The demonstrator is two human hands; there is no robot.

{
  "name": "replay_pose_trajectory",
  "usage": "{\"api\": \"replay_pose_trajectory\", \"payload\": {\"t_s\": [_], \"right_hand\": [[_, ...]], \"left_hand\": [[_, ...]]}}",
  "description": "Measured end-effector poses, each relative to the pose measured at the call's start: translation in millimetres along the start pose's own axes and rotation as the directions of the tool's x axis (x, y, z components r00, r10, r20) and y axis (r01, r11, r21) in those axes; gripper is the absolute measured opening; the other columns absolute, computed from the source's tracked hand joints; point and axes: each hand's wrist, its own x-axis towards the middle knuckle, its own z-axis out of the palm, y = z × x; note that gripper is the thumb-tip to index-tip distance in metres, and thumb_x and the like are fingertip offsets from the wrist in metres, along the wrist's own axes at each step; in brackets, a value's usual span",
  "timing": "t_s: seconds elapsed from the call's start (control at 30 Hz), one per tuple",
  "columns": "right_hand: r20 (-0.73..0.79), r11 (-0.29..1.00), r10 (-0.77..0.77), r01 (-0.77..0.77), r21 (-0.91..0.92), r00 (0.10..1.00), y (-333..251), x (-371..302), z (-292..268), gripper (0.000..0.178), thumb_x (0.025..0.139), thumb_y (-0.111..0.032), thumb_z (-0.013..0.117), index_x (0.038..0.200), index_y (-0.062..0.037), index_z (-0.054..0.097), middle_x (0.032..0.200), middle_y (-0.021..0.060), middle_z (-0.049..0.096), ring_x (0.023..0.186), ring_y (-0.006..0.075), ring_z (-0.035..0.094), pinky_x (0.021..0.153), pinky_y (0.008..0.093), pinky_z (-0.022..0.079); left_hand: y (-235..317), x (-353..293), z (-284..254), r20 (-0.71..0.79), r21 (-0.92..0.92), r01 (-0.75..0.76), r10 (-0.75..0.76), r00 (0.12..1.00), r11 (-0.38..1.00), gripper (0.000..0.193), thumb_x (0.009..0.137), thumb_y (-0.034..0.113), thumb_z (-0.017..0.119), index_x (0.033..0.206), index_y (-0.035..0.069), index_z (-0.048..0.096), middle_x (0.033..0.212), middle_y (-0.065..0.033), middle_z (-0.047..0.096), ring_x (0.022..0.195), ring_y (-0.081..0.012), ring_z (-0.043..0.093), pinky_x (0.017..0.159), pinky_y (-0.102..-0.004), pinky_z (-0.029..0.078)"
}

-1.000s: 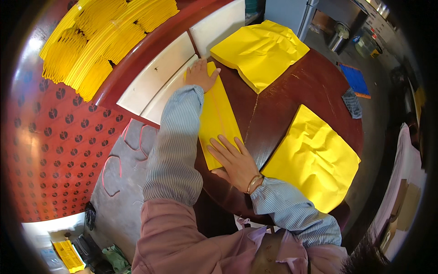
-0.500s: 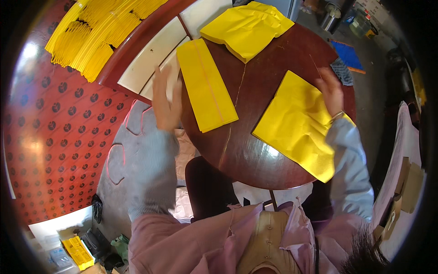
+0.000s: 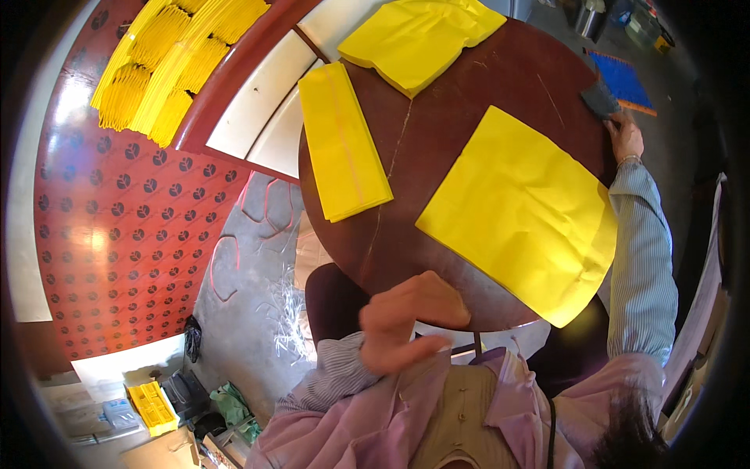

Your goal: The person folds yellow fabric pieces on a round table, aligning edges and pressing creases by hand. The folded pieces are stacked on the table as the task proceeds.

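Folded yellow packet (image 3: pixel 344 144) lies flat on the dark red, rounded table (image 3: pixel 500 74), lengthwise along its left edge, with a thin orange stripe running down its upper face. Just right of it, a pale line (image 3: pixel 401 141) crosses the tabletop, passing close by the packet's near end. At the far edge, a rumpled yellow sheet (image 3: pixel 422 43) rests with one corner pointing inward, near the packet's far end but apart from it. By the near edge is the left hand (image 3: pixel 414 322), blurred, its fingers loosely curved with a gap to the thumb and nothing seen between them. A broad, creased yellow sheet (image 3: pixel 523 211) covers the near right part of the table, reaching the right edge. Farther along that edge is a dark grey cloth (image 3: pixel 598 102); the fingers of the right hand (image 3: pixel 626 139) meet it there, though I cannot tell whether they grip it. Beyond the right edge, a blue mat (image 3: pixel 623 80) with an orange border lies on the floor (image 3: pixel 672 117).
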Motion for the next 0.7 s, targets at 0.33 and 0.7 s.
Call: {"api": "replay_pose_trajectory", "payload": {"t_s": [0.33,0.7], "right_hand": [[0.003,0.937,-0.036,0.033,0.348,0.999,-16.0,-105.0,-66.9,0.059,0.095,-0.029,0.081,0.148,-0.0206,0.057,0.153,0.0124,0.056,0.137,0.0359,0.058,0.113,0.0483,0.05],[0.285,0.383,0.474,-0.487,0.785,0.833,-65.0,-369.3,-116.0,0.071,0.099,-0.016,0.077,0.159,-0.0092,0.041,0.151,0.0237,0.054,0.123,0.0313,0.065,0.097,0.0438,0.058]], "left_hand": [[77.3,52.0,85.7,-0.111,-0.636,-0.48,0.544,0.832,0.605,0.032,0.1,0.016,0.077,0.13,0.011,0.066,0.104,-0.0088,0.074,0.09,-0.0232,0.072,0.078,-0.032,0.059],[-72.7,28.9,68.7,-0.006,0.438,0.051,-0.054,0.999,0.897,0.035,0.091,0.001,0.072,0.126,0.001,0.068,0.14,-0.02,0.064,0.136,-0.0358,0.059,0.117,-0.0411,0.043]]}}
